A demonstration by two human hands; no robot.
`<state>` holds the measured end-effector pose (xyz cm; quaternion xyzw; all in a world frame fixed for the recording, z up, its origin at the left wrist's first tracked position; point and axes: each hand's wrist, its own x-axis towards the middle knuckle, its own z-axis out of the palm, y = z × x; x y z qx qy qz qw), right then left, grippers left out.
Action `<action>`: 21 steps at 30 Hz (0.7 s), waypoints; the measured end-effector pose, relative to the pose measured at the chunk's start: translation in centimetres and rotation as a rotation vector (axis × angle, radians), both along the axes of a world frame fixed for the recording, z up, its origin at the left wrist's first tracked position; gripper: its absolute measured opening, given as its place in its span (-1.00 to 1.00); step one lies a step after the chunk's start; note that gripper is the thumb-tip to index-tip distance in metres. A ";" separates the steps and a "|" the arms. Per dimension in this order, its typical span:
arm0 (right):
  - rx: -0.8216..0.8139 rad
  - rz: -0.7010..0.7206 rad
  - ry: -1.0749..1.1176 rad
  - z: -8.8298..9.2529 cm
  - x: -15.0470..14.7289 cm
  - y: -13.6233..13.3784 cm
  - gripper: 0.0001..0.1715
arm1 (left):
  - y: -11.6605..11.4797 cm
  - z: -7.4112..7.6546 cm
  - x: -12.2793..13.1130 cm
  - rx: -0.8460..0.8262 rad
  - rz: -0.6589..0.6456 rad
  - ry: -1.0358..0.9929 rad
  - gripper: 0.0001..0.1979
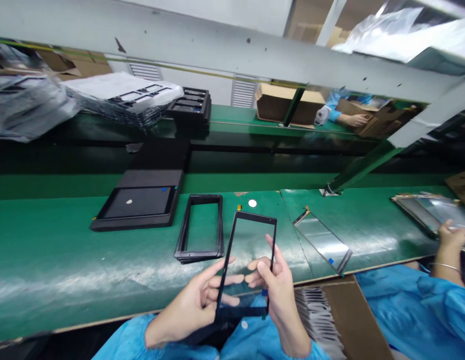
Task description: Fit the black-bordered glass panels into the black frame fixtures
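A clear touch screen panel [251, 250] with a black border is held up in front of me, tilted over the bench's near edge. My left hand [191, 305] grips its lower left edge, and some of its fingers show through the glass. On the right edge, my right hand [279, 290] is closed with the thumb in front. A small orange connector [239, 207] sticks out at the panel's top. Left of it lies a stack of black frames [221, 225]. To the right, another clear panel [324, 240] with a blue tab rests flat on the green bench.
A dark screen [137, 202] lies on a black foam block [153, 176] at left. A green post [362, 167] rises from the bench [67, 270]. A co-worker's hand [452, 235] touches stacked panels at right. Below stands a cardboard box [362, 320].
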<state>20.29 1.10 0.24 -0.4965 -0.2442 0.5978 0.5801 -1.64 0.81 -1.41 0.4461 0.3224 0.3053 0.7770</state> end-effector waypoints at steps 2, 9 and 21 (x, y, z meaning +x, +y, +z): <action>-0.008 0.002 0.034 -0.3 -0.1 0.1 0.12 | -0.2 -0.9 0.0 0.035 0.019 0.002 -0.17; 0.016 0.092 0.076 -2.1 -1.1 -0.3 0.26 | 3.0 -1.6 0.1 0.131 0.288 -0.040 -0.26; 0.028 -0.231 0.145 -2.8 -1.8 -0.3 0.19 | 6.0 1.7 1.0 -0.006 0.271 0.085 -0.33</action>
